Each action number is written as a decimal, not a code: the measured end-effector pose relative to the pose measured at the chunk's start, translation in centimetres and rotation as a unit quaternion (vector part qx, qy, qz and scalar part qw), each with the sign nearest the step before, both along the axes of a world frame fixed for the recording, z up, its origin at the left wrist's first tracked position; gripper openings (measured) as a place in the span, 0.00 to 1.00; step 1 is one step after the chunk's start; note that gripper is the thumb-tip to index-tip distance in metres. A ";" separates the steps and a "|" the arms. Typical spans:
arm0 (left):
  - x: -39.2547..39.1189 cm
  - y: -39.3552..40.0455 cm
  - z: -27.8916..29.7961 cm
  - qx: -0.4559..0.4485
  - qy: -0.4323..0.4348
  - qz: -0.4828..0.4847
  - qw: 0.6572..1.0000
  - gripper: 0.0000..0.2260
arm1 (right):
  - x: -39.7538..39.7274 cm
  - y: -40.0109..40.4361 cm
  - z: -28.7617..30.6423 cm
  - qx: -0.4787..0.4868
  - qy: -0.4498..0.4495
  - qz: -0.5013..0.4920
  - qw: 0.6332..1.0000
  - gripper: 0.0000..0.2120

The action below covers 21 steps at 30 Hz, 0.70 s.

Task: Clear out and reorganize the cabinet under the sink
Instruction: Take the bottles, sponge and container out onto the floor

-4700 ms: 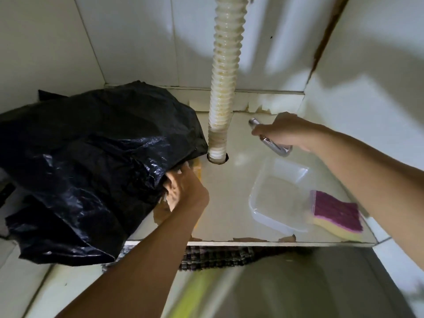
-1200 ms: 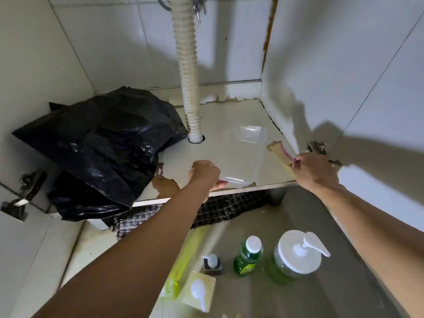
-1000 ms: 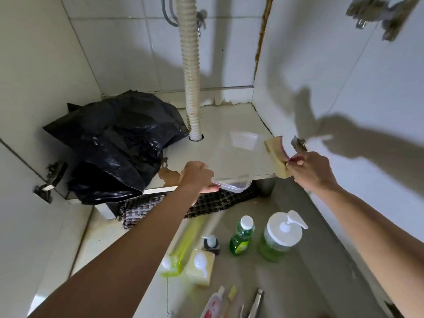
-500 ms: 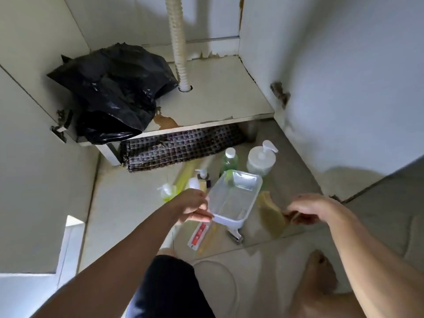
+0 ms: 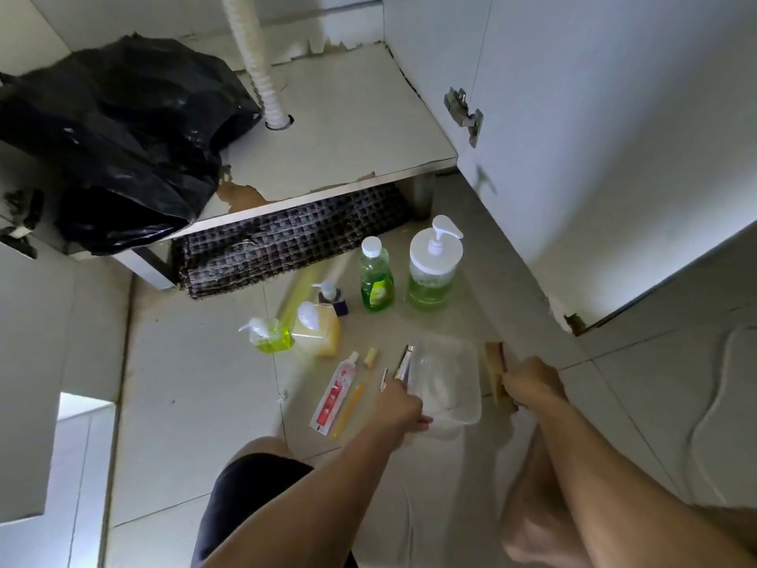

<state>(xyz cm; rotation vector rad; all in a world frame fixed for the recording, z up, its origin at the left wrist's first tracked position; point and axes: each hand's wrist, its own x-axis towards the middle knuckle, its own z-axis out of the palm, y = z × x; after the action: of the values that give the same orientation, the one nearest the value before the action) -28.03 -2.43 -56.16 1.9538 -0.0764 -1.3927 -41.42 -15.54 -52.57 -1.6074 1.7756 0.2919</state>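
Note:
My left hand [image 5: 403, 407] grips the near left edge of a clear plastic container [image 5: 448, 381], which is low over the floor tiles in front of the cabinet. To its right, my right hand [image 5: 532, 387] holds a yellow sponge [image 5: 496, 373] on edge against the floor. The cabinet shelf [image 5: 352, 133] is behind, with a large black plastic bag [image 5: 118, 129] on its left half and the white drain hose [image 5: 258, 63] going through a hole.
Standing on the floor are a green soap bottle [image 5: 376, 276], a round pump dispenser [image 5: 435, 264], a yellow pump bottle [image 5: 317, 327] and a small lime one [image 5: 268, 338]. A tube [image 5: 334, 393], a toothbrush [image 5: 356, 389] and a metal tool [image 5: 403, 362] lie left of the container. A checked cloth [image 5: 286, 239] is under the shelf.
Both hands carried the container and the sponge out of the cabinet and down to the floor. The view tilted downwards, and the right side of the shelf is now bare.

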 end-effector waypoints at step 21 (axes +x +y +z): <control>11.3 3.2 9.4 -0.003 -0.196 -0.187 0.963 0.08 | 9.1 0.0 6.6 -0.023 -0.129 0.227 0.965 0.08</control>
<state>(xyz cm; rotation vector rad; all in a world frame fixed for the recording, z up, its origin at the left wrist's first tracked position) -16.76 0.81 -46.78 2.2652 -0.6648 -1.2002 -32.30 -15.49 -45.94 -1.9788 1.2142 0.2388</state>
